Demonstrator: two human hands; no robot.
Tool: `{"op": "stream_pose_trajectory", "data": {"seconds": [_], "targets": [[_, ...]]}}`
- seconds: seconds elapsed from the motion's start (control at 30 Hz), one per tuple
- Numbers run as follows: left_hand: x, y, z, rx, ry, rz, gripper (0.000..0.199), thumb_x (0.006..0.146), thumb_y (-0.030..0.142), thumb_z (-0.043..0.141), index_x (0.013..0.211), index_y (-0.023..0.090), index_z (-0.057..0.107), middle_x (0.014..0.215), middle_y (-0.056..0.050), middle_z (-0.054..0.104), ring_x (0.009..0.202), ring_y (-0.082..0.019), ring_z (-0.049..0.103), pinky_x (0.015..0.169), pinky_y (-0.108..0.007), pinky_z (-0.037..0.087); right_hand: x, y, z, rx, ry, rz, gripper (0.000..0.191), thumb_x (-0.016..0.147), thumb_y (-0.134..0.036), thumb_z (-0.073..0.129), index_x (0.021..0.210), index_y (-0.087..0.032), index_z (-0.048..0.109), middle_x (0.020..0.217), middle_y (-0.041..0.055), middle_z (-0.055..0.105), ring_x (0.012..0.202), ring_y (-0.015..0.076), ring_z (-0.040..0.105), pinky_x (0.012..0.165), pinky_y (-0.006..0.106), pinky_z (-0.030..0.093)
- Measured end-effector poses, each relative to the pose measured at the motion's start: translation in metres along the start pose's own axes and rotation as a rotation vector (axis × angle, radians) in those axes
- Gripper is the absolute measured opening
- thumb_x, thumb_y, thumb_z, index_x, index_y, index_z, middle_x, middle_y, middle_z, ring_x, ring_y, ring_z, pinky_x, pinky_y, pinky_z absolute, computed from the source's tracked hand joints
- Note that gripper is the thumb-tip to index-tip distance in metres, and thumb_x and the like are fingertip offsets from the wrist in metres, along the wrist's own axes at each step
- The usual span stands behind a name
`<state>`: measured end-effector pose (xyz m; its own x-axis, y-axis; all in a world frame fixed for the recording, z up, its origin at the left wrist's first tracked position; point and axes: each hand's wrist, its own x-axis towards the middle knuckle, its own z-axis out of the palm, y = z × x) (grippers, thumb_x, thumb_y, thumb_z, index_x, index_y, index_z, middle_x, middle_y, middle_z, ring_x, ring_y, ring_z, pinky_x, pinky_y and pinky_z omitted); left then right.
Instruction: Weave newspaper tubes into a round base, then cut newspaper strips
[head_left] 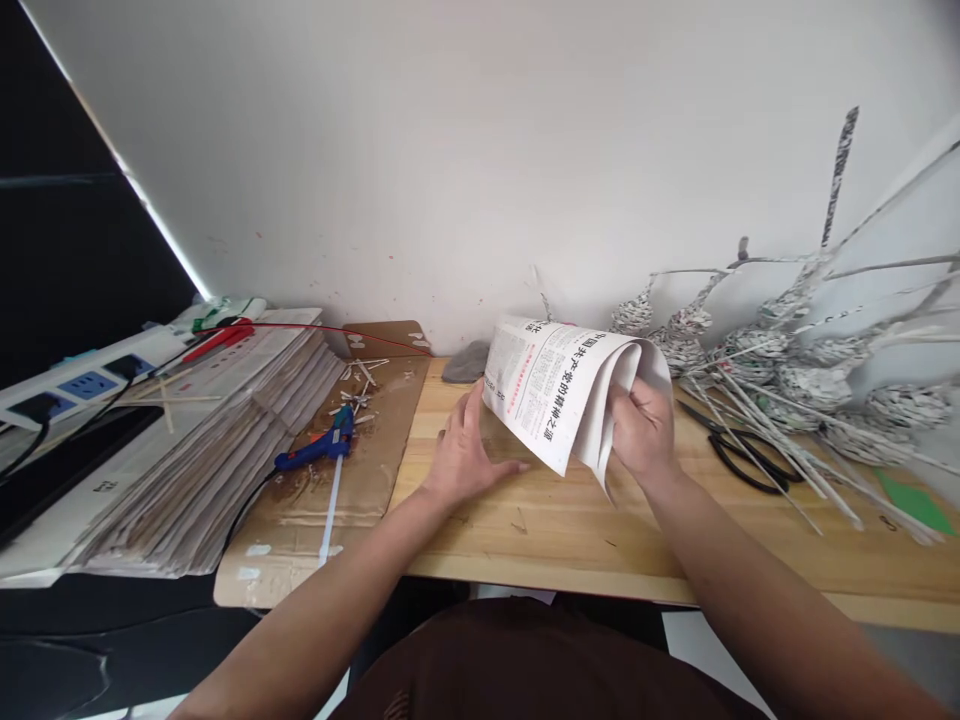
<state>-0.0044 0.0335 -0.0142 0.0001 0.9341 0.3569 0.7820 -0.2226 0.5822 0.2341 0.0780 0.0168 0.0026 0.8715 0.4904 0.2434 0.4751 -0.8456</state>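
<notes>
One wooden bench [525, 535], pale and smooth with visible grain, stands against a plain white wall [450, 150]; a single newspaper [551, 385], thin, matt and printed in black and red, curls in loose layers above its middle. Two bare hands are at it: the right hand [645, 430] is closed on the inner folds at the right end; the left hand [466, 450] is partly open, thumb spread low over the wood, fingers raised at the left edge, with no grip to be seen.

To the left lie one brown cardboard sheet [375, 485], one blue glue gun [322, 447] on it, one thick stack of papers [225, 450] and one white power strip [86, 380] on that stack; one flat grey thing [466, 362] sits behind the newspaper. To the right are one pair of black scissors [750, 460], open; several thin paper sticks [795, 450]; more than five rounded, woven paper shapes [814, 385]; one flat green piece [913, 503].
</notes>
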Motion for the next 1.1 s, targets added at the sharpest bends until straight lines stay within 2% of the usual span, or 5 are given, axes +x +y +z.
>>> {"op": "stream_pose_trajectory", "data": {"seconds": [0.2,0.4,0.5,0.77,1.1], "targets": [[0.033,-0.003,-0.015,-0.332,0.169,-0.036,0.038,0.091,0.039,0.051,0.124,0.024,0.064,0.137,-0.01,0.059,0.126,-0.025,0.055,0.099,-0.041,0.051,-0.004,-0.023,-0.005,-0.225,0.016,-0.09,0.032,0.092,-0.045,0.051,0.074,-0.022,0.065,0.076,0.0029,0.064,0.082,0.0243,0.061,0.074,0.038,0.05],[0.071,-0.014,-0.105,-0.363,0.446,-0.159,0.038,0.088,0.051,0.053,0.098,0.018,0.069,0.09,-0.006,0.073,0.086,-0.022,0.07,0.075,-0.032,0.056,-0.019,-0.085,-0.034,-0.541,-0.442,-0.533,0.024,0.094,-0.025,0.05,0.102,-0.023,0.072,0.115,0.0083,0.07,0.126,0.0336,0.05,0.106,0.053,0.037],[0.082,-0.025,-0.134,-0.242,0.373,-0.206,0.031,0.083,0.049,0.061,0.088,0.02,0.07,0.078,-0.002,0.071,0.08,-0.021,0.069,0.067,-0.027,0.055,-0.041,-0.1,-0.035,-0.634,-0.674,-0.581,0.027,0.092,-0.017,0.048,0.102,-0.022,0.073,0.125,0.0095,0.066,0.139,0.0343,0.037,0.11,0.054,0.033],[0.092,-0.067,-0.108,-0.45,0.269,-0.432,0.024,0.084,0.037,0.059,0.097,0.018,0.065,0.082,-0.006,0.071,0.055,-0.016,0.067,0.044,-0.02,0.045,-0.076,-0.073,-0.014,-0.4,-1.165,-0.24,0.045,0.092,-0.051,0.056,0.125,-0.022,0.067,0.124,0.0114,0.067,0.125,0.0298,0.054,0.105,0.046,0.041],[0.163,-0.071,-0.09,-0.037,0.223,-0.512,0.026,0.087,0.039,0.056,0.084,0.016,0.067,0.061,-0.008,0.067,0.055,-0.025,0.069,0.062,-0.034,0.057,0.014,-0.025,0.011,-0.125,-0.776,0.181,0.072,0.096,-0.066,0.032,0.156,-0.027,0.027,0.156,0.0132,0.039,0.122,0.0271,0.059,0.101,0.043,0.049]]}}
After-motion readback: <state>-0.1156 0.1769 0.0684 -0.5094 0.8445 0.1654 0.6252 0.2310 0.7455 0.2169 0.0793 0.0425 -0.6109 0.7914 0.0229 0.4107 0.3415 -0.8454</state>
